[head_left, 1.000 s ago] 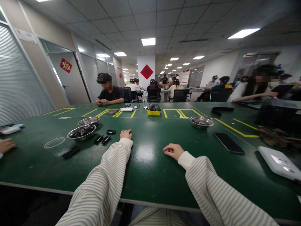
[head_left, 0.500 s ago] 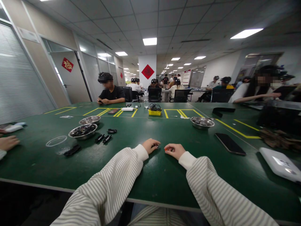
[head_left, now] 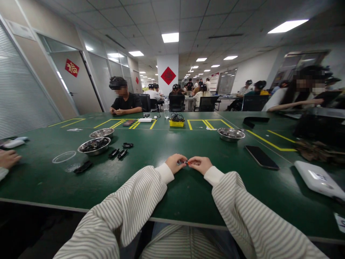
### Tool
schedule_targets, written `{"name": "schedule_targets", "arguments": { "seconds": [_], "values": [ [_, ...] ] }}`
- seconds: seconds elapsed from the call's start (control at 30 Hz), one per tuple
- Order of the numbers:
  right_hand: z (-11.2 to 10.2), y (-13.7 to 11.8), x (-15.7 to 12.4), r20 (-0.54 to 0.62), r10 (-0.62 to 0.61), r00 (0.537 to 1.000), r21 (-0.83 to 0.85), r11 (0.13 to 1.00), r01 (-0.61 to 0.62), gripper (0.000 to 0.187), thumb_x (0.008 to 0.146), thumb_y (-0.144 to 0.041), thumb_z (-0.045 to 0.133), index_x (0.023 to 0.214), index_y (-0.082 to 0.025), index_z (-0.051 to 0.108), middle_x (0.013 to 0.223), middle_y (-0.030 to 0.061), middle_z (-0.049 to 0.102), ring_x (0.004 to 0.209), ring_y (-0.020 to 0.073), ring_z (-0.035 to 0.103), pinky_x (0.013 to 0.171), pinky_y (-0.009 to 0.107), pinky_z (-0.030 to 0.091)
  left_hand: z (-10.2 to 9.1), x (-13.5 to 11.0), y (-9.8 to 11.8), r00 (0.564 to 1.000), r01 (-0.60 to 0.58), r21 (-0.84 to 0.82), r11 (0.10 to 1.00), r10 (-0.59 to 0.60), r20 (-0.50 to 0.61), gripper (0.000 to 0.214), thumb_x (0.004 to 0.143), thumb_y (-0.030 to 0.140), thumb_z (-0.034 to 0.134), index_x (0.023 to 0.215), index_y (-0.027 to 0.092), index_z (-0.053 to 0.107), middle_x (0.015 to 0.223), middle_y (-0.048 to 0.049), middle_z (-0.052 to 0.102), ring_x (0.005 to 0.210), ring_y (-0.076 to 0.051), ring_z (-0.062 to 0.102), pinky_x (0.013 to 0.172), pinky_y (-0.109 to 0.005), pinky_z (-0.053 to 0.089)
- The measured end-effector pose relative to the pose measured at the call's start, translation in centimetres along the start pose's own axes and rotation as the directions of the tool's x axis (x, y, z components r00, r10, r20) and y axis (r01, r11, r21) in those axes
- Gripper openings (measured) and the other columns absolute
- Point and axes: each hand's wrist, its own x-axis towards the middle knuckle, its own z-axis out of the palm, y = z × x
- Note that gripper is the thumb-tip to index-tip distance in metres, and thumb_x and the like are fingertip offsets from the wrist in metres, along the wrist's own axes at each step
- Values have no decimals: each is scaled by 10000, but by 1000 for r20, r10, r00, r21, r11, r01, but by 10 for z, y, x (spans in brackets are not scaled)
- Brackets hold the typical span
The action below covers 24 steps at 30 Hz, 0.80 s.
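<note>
Above the green table point(head_left: 194, 201), my left hand point(head_left: 174, 163) and my right hand point(head_left: 201, 165) meet fingertip to fingertip. Pinched in the right fingers is a small orange-red piece point(head_left: 189, 163). A small shiny dark piece point(head_left: 185, 162) sits at the left fingertips, touching or nearly touching the orange one; its kind is too small to tell. Left of my hands lie several black plastic parts point(head_left: 123, 154), beside a steel bowl point(head_left: 94, 152) heaped with black parts.
Another steel bowl point(head_left: 101, 130) stands behind the first, and a third bowl point(head_left: 231, 139) of small parts is at right. A clear plastic cup point(head_left: 64, 157), phone point(head_left: 261, 157) and white device point(head_left: 319, 177) lie around. A co-worker's hand point(head_left: 9, 158) rests at far left.
My two hands have come together from a small gap, bringing the dark piece and the orange piece to each other. The view has tilted down slightly.
</note>
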Motion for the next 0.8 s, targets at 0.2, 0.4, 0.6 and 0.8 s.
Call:
{"name": "schedule_targets", "arguments": {
  "seconds": [0.2,0.4,0.6,0.8],
  "values": [
    [-1,-1,1,-53,4,999,71,997,0,204,564,-256,576,722,-132,612,690,54,637,619,145,589,621,262,487,0,-1,-3,998,-45,4,999,45,-34,176,656,210,536,826,165,532,712,5,549,623,-75,471,586,-198,411],
    [-1,2,1,-41,-5,999,102,995,9,212,566,-256,578,731,-128,612,701,60,639,637,151,593,630,267,490,0,-1,-3,996,-81,19,997,81,-44,170,659,212,533,824,171,535,697,8,543,622,-79,460,593,-202,405],
    [0,-1,0,-44,2,999,97,995,2,224,573,-281,574,723,-121,617,714,66,639,645,155,593,654,274,488,-3,-2,0,996,-81,21,997,82,-44,165,665,226,527,818,166,535,703,4,546,631,-82,460,601,-202,406],
    [-1,0,0,-34,-13,999,120,993,17,223,562,-294,585,716,-134,598,700,54,636,646,150,592,653,276,489,-3,-2,3,996,-80,30,996,81,-25,170,679,248,514,829,170,533,728,-2,550,662,-88,471,628,-212,408]
  ]
}}
